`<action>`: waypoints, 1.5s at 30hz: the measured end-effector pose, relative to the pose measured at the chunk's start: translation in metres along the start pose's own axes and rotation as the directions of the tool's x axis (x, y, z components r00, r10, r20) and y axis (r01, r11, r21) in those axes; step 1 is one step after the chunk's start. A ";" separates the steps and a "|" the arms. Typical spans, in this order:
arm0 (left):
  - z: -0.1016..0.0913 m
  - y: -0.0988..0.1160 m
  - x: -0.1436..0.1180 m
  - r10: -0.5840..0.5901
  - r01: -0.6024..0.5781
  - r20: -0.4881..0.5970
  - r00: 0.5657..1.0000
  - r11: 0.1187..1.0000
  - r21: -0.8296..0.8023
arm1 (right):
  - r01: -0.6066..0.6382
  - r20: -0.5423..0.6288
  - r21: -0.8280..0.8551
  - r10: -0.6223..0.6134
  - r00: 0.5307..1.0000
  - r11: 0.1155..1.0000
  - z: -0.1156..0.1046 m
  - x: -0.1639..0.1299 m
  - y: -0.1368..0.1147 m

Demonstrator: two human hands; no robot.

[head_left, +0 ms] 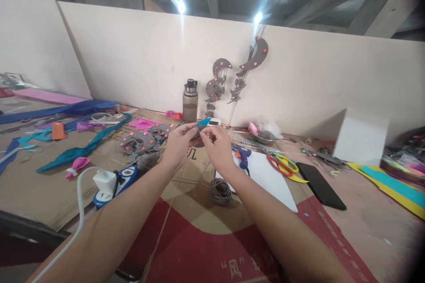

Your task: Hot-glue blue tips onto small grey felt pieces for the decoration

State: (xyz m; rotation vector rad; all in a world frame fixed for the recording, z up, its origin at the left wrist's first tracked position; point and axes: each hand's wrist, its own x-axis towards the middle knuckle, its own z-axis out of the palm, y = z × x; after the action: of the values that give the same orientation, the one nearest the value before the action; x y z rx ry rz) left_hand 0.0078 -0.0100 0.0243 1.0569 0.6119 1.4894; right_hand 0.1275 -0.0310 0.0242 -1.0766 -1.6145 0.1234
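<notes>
Here, a coil of grey cord (220, 190) lies just below the wrists | left hand (179, 145) and right hand (217, 146) meet fingertip to fingertip, both pinching a small grey felt piece (200, 130) between them | blue glue gun (243, 156) just right of the right hand | water bottle (190, 101) beyond the hands

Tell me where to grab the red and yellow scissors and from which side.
Probably take the scissors by the looped handles, coming from above on the near side. They lie flat on the cardboard table, handles toward the white sheet, with the black phone close on the right.
</notes>
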 end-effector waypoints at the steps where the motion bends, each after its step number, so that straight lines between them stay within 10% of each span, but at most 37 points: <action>1: 0.001 0.001 -0.001 -0.006 0.006 0.001 1.000 1.000 -0.013 | -0.015 -0.005 0.007 0.015 1.000 1.000 0.000 0.000 0.002; 12: 0.001 0.003 -0.003 -0.029 0.029 0.009 1.000 0.997 -0.065 | -0.289 0.005 0.193 0.294 0.956 0.938 0.000 0.006 0.012; 45: 0.001 0.003 -0.002 -0.102 0.100 -0.026 0.994 0.992 -0.081 | -0.126 -0.104 0.052 0.131 0.986 0.991 -0.007 0.002 0.002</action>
State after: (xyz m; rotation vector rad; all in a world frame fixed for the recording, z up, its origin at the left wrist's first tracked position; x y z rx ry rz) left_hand 0.0074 -0.0124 0.0268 0.9304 0.6129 1.4319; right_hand 0.1343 -0.0317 0.0274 -1.1333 -1.4396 0.1843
